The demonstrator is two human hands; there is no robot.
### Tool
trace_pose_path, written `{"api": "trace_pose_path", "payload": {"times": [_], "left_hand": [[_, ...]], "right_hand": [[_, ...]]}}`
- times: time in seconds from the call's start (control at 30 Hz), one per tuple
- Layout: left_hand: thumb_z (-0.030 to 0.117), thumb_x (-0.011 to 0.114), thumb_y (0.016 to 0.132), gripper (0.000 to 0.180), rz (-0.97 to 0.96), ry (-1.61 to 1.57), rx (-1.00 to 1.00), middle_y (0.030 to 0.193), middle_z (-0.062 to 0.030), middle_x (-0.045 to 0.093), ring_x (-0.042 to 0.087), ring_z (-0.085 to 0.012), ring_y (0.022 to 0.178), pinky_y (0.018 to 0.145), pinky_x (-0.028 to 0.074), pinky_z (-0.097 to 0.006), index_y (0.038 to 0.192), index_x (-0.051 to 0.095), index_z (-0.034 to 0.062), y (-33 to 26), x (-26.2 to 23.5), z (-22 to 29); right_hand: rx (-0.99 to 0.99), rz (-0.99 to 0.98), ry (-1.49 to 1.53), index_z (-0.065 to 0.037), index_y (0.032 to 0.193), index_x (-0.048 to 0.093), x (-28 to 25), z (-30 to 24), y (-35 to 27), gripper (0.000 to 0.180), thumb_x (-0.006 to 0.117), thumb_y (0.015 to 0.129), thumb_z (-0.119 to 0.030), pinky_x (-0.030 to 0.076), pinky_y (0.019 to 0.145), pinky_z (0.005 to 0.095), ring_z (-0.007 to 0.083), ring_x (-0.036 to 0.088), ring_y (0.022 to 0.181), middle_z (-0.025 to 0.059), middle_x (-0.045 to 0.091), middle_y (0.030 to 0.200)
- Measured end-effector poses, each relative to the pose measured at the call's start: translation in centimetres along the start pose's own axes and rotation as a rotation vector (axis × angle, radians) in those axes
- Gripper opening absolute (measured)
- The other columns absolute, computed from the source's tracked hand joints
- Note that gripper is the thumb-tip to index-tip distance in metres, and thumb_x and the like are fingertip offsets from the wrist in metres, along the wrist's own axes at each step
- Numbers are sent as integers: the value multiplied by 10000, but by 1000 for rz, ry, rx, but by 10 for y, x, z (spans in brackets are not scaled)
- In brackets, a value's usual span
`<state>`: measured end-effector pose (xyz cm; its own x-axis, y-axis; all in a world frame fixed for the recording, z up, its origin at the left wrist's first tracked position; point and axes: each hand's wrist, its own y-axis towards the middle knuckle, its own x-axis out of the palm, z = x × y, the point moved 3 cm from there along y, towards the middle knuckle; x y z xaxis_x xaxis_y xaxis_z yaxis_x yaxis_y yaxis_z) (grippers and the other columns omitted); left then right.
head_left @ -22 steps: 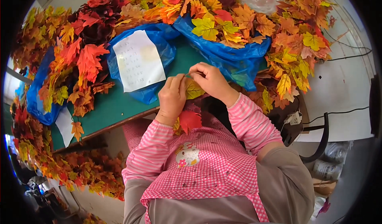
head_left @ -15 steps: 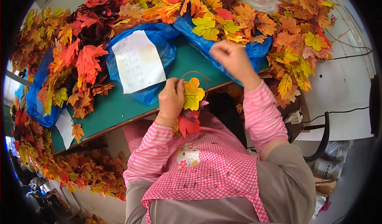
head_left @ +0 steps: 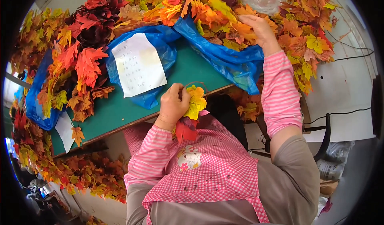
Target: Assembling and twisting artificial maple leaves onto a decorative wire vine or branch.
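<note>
Two Hands Are Working With Fall Leaves

Just to the lower right of the white paper, the left hand is pinching a bunch of maple leaves, yellow and red, with its fingers closed tight. Farther to the paper's upper right, the right hand is holding its fingers partly open at some orange maple leaves; I cannot tell if it is gripping one. Under the paper, a blue plastic bag is lying flat. Right of the paper, another blue bag is holding leaves at its mouth.
</note>
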<state>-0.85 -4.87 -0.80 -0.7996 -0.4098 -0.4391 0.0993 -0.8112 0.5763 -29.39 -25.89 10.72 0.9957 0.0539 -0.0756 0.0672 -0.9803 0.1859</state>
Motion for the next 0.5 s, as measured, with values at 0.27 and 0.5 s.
{"api": "trace_pose_path", "payload": {"times": [0.27, 0.5], "left_hand": [[44, 622, 881, 65, -23, 31, 2, 742, -186, 639, 640, -377, 655, 566, 511, -429, 931, 586, 23, -1, 1, -3], [76, 612, 905, 70, 1, 74, 26, 798, -186, 647, 643, -378, 694, 591, 512, -444, 955, 597, 29, 0, 1, 2]], "right_hand": [[-2, -92, -367, -77, 1056, 731, -14, -19, 16, 250, 726, 871, -245, 459, 832, 276, 122, 627, 928, 5, 703, 1022], [69, -223, 303, -34, 1053, 681, 3, -23, 6, 190, 694, 910, -160, 528, 870, 293, 142, 663, 962, 51, 696, 1060]]}}
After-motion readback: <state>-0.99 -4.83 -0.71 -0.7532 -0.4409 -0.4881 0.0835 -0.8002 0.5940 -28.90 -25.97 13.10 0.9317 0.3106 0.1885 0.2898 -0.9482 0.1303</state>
